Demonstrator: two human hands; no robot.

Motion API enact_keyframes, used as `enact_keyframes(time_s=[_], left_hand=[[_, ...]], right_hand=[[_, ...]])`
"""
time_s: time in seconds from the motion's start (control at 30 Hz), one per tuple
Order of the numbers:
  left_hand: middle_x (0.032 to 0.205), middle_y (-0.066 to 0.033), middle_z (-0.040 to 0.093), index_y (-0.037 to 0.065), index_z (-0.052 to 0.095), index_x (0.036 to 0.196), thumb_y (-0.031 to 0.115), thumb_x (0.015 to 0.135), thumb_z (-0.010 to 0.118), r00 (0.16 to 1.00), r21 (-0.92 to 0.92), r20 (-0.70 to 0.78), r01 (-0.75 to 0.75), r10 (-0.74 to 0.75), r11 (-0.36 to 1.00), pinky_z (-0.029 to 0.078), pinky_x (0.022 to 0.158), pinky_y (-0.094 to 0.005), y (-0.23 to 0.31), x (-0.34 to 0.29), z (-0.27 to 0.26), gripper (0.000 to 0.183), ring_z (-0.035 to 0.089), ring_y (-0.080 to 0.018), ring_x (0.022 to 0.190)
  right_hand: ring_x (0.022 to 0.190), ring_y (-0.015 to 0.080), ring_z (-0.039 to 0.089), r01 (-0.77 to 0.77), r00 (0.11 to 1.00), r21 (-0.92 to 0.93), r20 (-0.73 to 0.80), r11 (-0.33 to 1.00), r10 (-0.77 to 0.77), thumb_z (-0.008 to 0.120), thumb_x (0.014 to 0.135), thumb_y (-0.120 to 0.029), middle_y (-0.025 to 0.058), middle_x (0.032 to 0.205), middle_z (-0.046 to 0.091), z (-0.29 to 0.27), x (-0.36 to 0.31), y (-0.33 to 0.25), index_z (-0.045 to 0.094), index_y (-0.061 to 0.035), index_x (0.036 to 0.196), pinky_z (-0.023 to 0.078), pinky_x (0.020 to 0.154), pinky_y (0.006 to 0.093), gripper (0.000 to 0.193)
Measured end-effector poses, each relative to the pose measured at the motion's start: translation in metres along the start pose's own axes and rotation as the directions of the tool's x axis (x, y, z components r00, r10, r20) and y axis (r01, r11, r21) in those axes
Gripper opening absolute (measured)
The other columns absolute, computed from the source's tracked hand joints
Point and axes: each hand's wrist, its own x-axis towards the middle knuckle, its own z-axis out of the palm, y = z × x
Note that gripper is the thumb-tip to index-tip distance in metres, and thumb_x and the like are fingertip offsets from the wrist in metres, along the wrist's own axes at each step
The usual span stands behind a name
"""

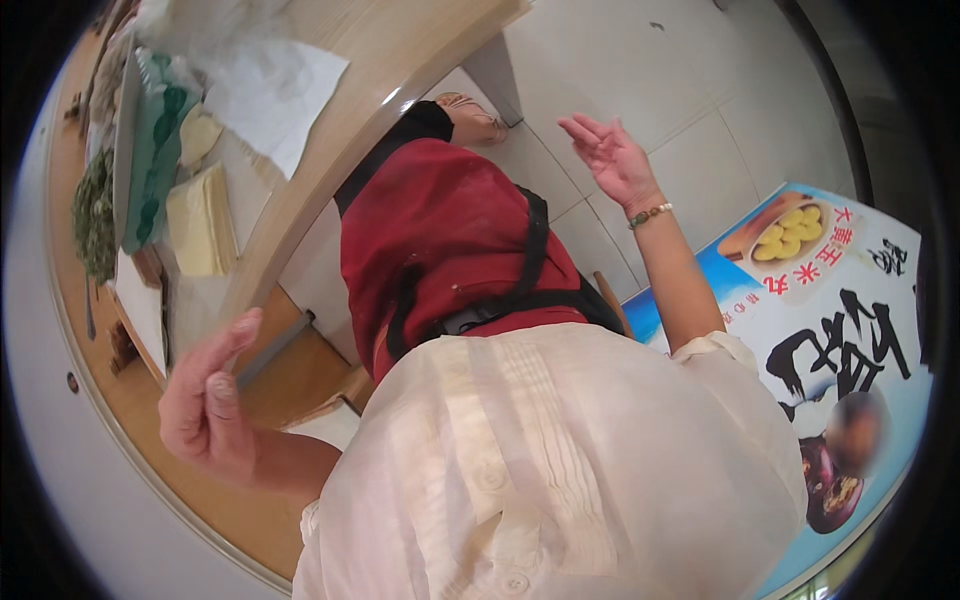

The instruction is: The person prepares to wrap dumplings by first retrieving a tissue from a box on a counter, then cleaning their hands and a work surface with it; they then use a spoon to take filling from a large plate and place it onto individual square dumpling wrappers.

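My left hand (212, 405) hovers beside the table edge at the left, holding nothing. Its fingers lie close together and slightly bent, with the thumb apart. Raised over the tiled floor at the upper right is my right hand (612, 160), palm up, fingers stretched out and nothing in it. A beaded bracelet (650, 214) circles that wrist. Nearest to my left hand on the table lies a stack of pale yellow sheets (202, 222), with a smaller pale piece (199, 136) above it. A green translucent tray (152, 150) stands alongside. A red apron (445, 220) covers my lap.
The wooden table edge (345, 150) curves along my left side. White paper (295, 95) lies near the table's far end, and a bundle of dried greenish herbs (95, 215) sits beyond the tray. At my right stands a printed board (740, 310) with food pictures.
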Motion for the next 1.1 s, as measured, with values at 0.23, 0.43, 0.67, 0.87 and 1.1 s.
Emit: enact_keyframes(time_s=[0.23, 0.43, 0.67, 0.87, 1.1], left_hand=[[0.092, -0.0254, 0.067, -0.012, 0.063, 0.104, 0.007, 0.094, 0.05, 0.978, -0.086, -0.182, 0.092, -0.106, 0.992, 0.057, 0.075, -0.0408, -0.023, -0.042, -0.022, 0.026, 0.068, -0.0346, 0.087], [0.093, -0.0256, 0.067, -0.013, 0.061, 0.108, 0.009, 0.095, 0.048, 0.98, -0.073, -0.184, 0.064, -0.077, 0.995, 0.056, 0.077, -0.0425, -0.036, -0.045, -0.034, 0.029, 0.068, -0.0356, 0.088], [0.094, -0.0256, 0.067, -0.012, 0.061, 0.11, 0.008, 0.095, 0.047, 0.984, -0.081, -0.161, 0.065, -0.077, 0.995, 0.055, 0.08, -0.043, -0.043, -0.046, -0.042, 0.029, 0.067, -0.0352, 0.089], [0.101, -0.0255, 0.066, -0.013, 0.058, 0.115, 0.007, 0.099, 0.041, 0.988, -0.112, -0.149, 0.012, -0.029, 0.994, 0.054, 0.084, -0.0412, -0.05, -0.053, -0.054, 0.031, 0.066, -0.0346, 0.096], [0.098, -0.024, 0.067, -0.012, 0.06, 0.112, 0.006, 0.098, 0.042, 0.974, -0.09, -0.222, 0.02, -0.039, 0.996, 0.054, 0.083, -0.0398, -0.058, -0.064, -0.069, 0.029, 0.066, -0.0329, 0.094]], right_hand=[[0.134, 0.0315, 0.039, 0.046, 0.998, 0.019, -0.051, 0.999, -0.045, 0.019, 0.104, -0.041, 0.0236, 0.144, 0.038, 0.01, -0.001, -0.014, 0.032, 0.0075, 0.14, 0.03, 0.114, 0.0383, 0.061], [0.134, 0.0301, 0.04, 0.095, 0.991, -0.009, -0.093, 0.995, -0.095, 0.018, 0.104, -0.043, 0.0213, 0.144, 0.04, 0.003, -0.01, -0.029, 0.032, 0.0057, 0.141, 0.035, 0.11, 0.0388, 0.063], [0.118, 0.026, 0.054, 0.098, 0.942, -0.163, -0.302, 0.982, -0.144, 0.033, 0.102, -0.039, 0.0167, 0.128, 0.055, -0.027, -0.003, -0.039, 0.044, 0.0031, 0.132, 0.044, 0.1, 0.0352, 0.053], [0.106, 0.0206, 0.06, -0.083, 0.907, -0.475, -0.401, 0.876, -0.132, 0.049, 0.097, -0.028, 0.0114, 0.114, 0.065, -0.005, -0.008, -0.036, 0.056, -0.0006, 0.119, 0.043, 0.095, 0.0319, 0.036], [0.106, 0.0185, 0.06, 0.041, 0.951, -0.572, -0.228, 0.819, -0.207, 0.052, 0.095, -0.027, 0.0089, 0.11, 0.067, 0.047, 0.001, -0.039, 0.059, -0.0039, 0.115, 0.043, 0.095, 0.033, 0.032]])
